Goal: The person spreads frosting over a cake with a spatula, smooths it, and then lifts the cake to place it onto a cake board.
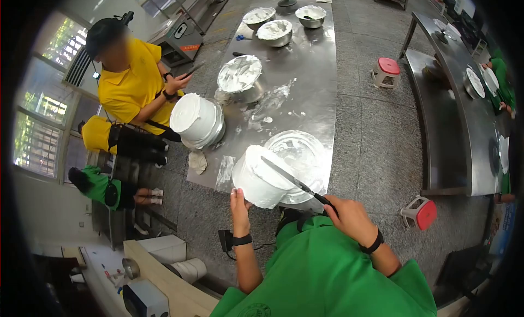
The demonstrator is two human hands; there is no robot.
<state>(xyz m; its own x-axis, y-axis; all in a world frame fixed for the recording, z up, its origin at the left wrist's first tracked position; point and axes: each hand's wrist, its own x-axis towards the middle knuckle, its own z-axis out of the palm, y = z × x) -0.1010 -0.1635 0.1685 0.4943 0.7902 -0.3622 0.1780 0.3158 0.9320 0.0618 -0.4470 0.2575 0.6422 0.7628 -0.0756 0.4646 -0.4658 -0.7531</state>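
My left hand (239, 213) is at the lower left side of a cylinder coated in white cream, like a cake (256, 183), with its fingers against it. The cake looks tilted; how far the hand reaches beneath it is hidden. My right hand (349, 219) is closed round the black handle of a palette knife (292, 179). Its long blade lies over the cake's face, touching or just above the cream. Beside the cake, a round turntable (305, 148) smeared with cream sits on the steel table (311, 93).
A second cream-covered cake (191, 118) stands on a turntable at the table's left edge, near a person in yellow (131, 71) holding a phone. Beyond are a bowl of cream (248, 90) and several more bowls. Red-topped stools (388, 66) stand on the floor at right.
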